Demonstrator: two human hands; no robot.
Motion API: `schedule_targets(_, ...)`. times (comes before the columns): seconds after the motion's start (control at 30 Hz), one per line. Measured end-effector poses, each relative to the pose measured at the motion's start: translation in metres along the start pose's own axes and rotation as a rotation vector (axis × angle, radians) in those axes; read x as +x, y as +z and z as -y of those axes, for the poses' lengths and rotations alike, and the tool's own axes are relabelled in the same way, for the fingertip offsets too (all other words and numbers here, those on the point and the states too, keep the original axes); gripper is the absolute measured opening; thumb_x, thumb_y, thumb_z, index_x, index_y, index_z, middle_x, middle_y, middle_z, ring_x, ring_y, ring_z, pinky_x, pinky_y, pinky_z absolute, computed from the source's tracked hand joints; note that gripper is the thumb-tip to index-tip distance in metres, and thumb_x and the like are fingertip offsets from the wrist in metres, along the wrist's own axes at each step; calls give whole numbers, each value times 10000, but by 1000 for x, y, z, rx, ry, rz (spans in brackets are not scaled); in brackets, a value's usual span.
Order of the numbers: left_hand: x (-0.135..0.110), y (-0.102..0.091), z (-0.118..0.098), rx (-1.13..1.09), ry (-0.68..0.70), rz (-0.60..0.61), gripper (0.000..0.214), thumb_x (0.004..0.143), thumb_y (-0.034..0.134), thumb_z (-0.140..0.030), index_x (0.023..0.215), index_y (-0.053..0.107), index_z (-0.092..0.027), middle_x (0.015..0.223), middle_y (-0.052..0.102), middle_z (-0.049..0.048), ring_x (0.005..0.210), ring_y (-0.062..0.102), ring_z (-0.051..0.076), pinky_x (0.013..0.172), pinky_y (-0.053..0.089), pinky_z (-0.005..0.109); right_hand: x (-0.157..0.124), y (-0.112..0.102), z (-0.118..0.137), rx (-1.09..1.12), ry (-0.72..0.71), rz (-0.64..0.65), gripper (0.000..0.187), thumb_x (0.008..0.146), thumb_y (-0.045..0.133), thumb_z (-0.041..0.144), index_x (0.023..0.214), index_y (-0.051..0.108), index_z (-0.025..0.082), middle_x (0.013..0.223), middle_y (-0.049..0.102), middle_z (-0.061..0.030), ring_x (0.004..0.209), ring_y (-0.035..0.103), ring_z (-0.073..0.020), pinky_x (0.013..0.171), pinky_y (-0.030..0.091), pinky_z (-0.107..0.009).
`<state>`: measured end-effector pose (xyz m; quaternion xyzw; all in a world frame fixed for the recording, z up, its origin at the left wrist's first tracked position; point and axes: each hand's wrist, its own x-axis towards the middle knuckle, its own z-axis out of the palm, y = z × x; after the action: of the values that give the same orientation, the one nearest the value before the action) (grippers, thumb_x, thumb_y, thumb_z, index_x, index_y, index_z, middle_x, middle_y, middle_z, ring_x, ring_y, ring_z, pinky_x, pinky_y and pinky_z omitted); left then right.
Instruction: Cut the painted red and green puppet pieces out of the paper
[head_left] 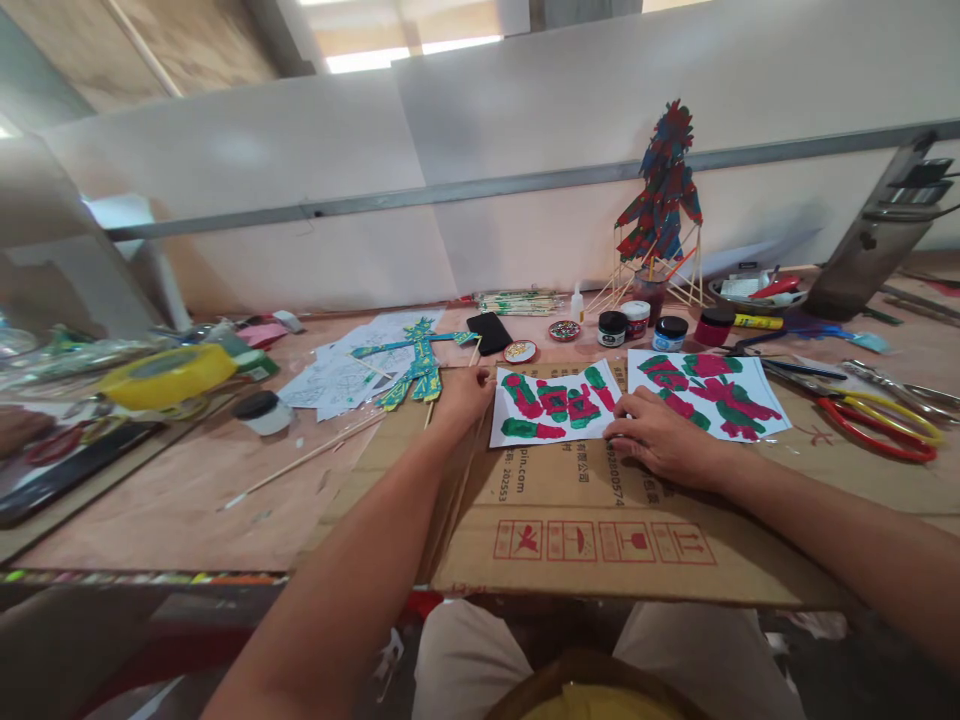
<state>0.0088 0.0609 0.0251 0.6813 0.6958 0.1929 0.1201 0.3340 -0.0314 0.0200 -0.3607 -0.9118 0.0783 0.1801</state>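
Observation:
A white paper sheet painted with green and crimson shapes [566, 408] lies on the flattened cardboard [465, 545]. My left hand [469, 397] is closed at its left edge, fingertips on the paper. Curled over its lower right corner, my right hand [660, 440] grips it with thumb and fingers; the exact contact is partly hidden. A second sheet painted in the same colours [709, 395] lies just right of it, behind my right hand. Left of my left hand rests a blue-and-yellow painted paper figure [421, 365] with thin sticks attached.
Paint jars [613, 328] stand behind the sheets, near a red-and-blue figure on sticks [660, 190]. Scissors [877, 425] lie at right. A phone [489, 334], printed papers [330, 375], a paintbrush [300, 465], a white jar [262, 412] and yellow tape [169, 375] are farther left.

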Motion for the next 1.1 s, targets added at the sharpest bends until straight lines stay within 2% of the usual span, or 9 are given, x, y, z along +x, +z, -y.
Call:
schedule_targets(0.1, 0, 1, 0, 1, -2, 1, 251, 951, 611, -241, 1055, 825, -162, 1107, 826, 138, 1031, 756, 293, 882, 539, 332, 0, 1, -1, 9, -2, -35, 269, 1056, 563, 332, 1136, 796, 222, 1076, 675, -144, 1020, 571, -288, 927, 521, -478)
schedule_targets(0.2, -1, 0, 0, -9, 2, 0, 238, 941, 623, -242, 1050, 823, -170, 1101, 827, 131, 1036, 752, 290, 889, 533, 337, 0, 0, 0, -8, 2, -13, 289, 1059, 559, 332, 1178, 798, 223, 1064, 671, -143, 1021, 570, -290, 925, 519, -472)
schedule_targets(0.37, -2, 0, -1, -39, 7, 5, 239, 937, 638, -236, 1078, 818, -167, 1120, 827, 130, 1049, 756, 286, 911, 537, 332, 0, -5, 1, -28, 5, 62, 323, 1073, 527, 328, 1091, 833, 226, 1024, 644, -132, 1005, 552, -281, 900, 502, -439)
schedule_targets(0.57, 0, 0, -1, -80, -32, -13, 303, 947, 640, -236, 1195, 786, -142, 1122, 828, 136, 1047, 767, 280, 911, 555, 325, -1, -7, -1, 32, -9, 43, 356, 1080, 514, 333, 949, 822, 212, 970, 629, -115, 930, 537, -254, 858, 479, -412)
schedule_targets(0.77, -3, -3, -4, -126, -1, -32, 275, 973, 615, -247, 1155, 799, -152, 1146, 824, 122, 1059, 760, 276, 928, 549, 325, -1, -12, 1, 98, -68, 64, 450, 1103, 465, 385, 846, 785, 200, 970, 643, -121, 941, 549, -253, 857, 473, -414)
schedule_targets(0.87, -5, -4, -7, -146, 41, -11, 262, 983, 597, -253, 1112, 812, -179, 1118, 830, 83, 1046, 756, 258, 929, 545, 311, -1, -14, 2, 130, -115, 100, 470, 1118, 426, 409, 919, 797, 199, 954, 664, -116, 937, 570, -246, 902, 467, -429)
schedule_targets(0.97, -6, -3, -7, -165, 73, 17, 295, 982, 598, -264, 1178, 793, -161, 1148, 823, 86, 1042, 751, 250, 944, 545, 311, -2, -15, 2, 135, -138, 145, 438, 1122, 418, 392, 1075, 806, 195, 954, 702, -119, 929, 593, -248, 912, 447, -436)
schedule_targets(1.1, -4, -1, -6, -210, 107, 63, 336, 978, 592, -275, 1237, 768, -153, 1155, 816, 90, 1028, 743, 249, 949, 555, 329, -3, -17, 5, 109, -140, 200, 413, 1117, 429, 363, 1070, 810, 211, 903, 736, -106, 893, 593, -249, 915, 412, -439)
